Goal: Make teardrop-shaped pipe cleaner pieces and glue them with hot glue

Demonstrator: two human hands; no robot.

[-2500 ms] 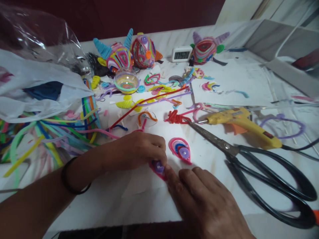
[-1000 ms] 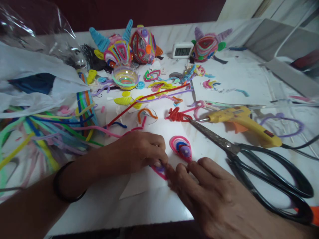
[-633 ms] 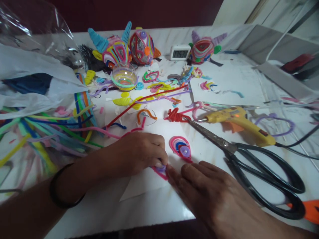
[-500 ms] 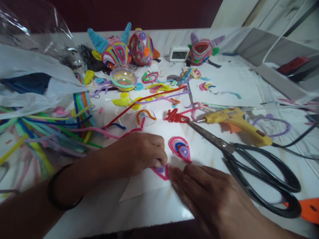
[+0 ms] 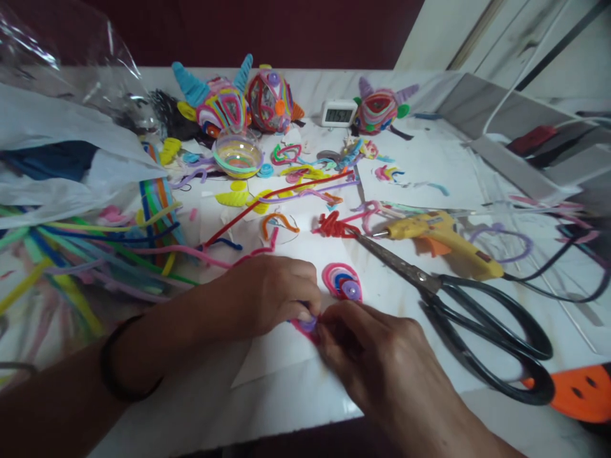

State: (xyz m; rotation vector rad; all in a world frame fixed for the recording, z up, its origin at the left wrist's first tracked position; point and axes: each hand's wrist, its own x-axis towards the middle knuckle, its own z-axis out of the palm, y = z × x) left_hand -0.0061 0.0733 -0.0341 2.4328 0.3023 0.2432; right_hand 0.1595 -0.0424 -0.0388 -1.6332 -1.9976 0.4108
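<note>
A pink-edged pipe-cleaner teardrop (image 5: 308,327) with a purple middle lies on white paper (image 5: 260,362), mostly covered by fingers. My left hand (image 5: 274,294) is closed, thumb and fingers pressed on its upper left part. At its lower right end, the thumb and fingertips of my right hand (image 5: 382,350) pinch the pink edge. Just above my right hand rests a matching teardrop (image 5: 341,280) with pink, white and blue rows and a purple coil with a pearly bead. Large black-handled scissors (image 5: 429,284) lie to the right, tips touching a crumpled red pipe cleaner (image 5: 334,224).
A yellow glue gun (image 5: 422,228) lies beyond the scissors. Loose pipe cleaners (image 5: 67,248) heap at left. Behind stand a clear bowl (image 5: 238,156), a white timer (image 5: 338,113) and decorated balls with horns, such as this blue-horned one (image 5: 222,105). An orange piece (image 5: 585,391) sits at right.
My right hand has gone from lying flat beside the teardrop to pinching its end, and now partly covers the matching teardrop's tip. My left hand keeps its hold. The view has shifted slightly.
</note>
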